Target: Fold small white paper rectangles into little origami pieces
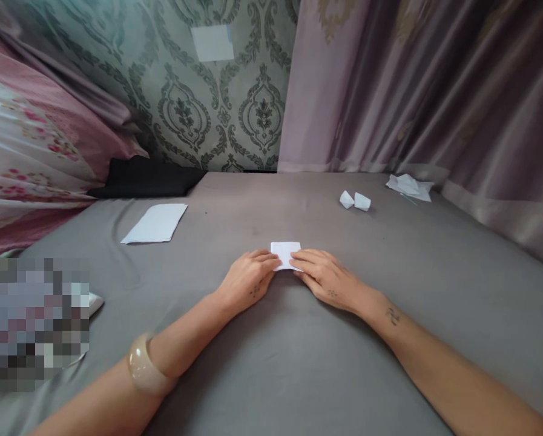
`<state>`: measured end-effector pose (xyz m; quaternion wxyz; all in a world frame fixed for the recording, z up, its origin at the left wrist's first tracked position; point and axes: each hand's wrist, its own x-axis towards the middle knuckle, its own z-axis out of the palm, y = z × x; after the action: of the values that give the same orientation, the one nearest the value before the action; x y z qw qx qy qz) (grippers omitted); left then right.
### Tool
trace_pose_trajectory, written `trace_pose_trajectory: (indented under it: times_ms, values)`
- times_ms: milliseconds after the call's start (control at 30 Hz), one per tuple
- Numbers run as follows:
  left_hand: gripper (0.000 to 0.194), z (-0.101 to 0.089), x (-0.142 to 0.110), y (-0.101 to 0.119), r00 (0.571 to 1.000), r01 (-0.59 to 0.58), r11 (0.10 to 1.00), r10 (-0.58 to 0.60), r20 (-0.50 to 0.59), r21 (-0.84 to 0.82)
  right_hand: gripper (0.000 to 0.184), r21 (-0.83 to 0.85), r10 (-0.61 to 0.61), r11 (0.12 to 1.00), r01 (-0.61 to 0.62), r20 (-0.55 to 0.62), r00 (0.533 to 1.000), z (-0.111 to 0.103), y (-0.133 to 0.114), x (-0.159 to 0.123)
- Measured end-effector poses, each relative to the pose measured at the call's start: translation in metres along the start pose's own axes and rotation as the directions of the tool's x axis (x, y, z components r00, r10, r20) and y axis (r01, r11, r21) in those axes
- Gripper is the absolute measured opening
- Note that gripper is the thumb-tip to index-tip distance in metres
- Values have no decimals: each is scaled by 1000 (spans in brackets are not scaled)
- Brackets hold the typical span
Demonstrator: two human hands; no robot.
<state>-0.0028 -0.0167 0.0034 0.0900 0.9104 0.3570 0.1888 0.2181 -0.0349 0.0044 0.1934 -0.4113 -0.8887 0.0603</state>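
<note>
A small folded white paper (286,250) lies flat on the grey sheet (275,363) in the middle of the view. My left hand (248,278) presses its near left edge with curled fingers. My right hand (328,278) lies on the paper's near right edge, fingers pressed together on it. The near part of the paper is hidden under my fingertips. A pale bangle (144,366) sits on my left wrist.
A flat white paper sheet (155,223) lies at the left. Two small folded paper pieces (355,200) and a crumpled white paper (410,186) lie at the far right. Floral bedding (30,145) is piled at the left, a curtain (434,91) hangs at the right.
</note>
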Motion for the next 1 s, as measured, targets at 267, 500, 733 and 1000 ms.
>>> trace_pose_trajectory:
  times_ms: [267,500,733,1000]
  values:
    - [30,1,-4,14,972,216,962,-228,-55,-170,25,256,110,958,-127,80,991,-16,-6,1]
    - [25,3,6,12,861,473,826,-507,-37,-306,35,404,393,832,-379,53,918,1,-1,8]
    - [38,12,12,15,782,560,762,-616,-96,-326,37,337,452,842,-422,-13,892,10,-2,13]
    - [30,25,11,20,734,591,744,-656,-174,-312,37,239,448,878,-415,-101,888,20,0,11]
